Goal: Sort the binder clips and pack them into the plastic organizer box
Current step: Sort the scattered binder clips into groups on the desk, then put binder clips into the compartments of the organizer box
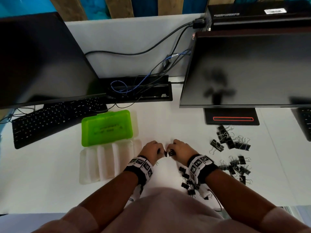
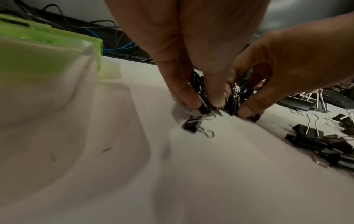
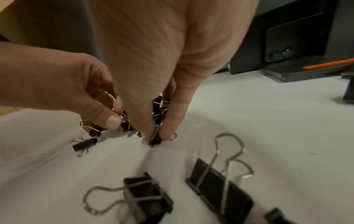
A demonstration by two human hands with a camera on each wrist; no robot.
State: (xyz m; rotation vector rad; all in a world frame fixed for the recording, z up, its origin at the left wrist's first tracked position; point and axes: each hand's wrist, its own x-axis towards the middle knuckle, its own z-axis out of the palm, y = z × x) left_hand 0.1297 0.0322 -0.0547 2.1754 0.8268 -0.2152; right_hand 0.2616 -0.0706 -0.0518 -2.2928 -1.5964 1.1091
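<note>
Both hands meet mid-bench: left hand [image 1: 152, 149] pinches small binder clips [image 2: 199, 97], right hand [image 1: 180, 148] pinches others [image 3: 156, 136]. Loose clips [image 1: 230, 140] lie at 3 o'clock; the open organizer box [image 1: 101, 165] at 9 o'clock.

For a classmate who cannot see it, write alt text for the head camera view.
Both hands, left hand and right hand, pinch small black binder clips together over a white desk. An open organizer box with a green lid lies to their left; loose clips are scattered to the right, below two dark monitors.
</note>
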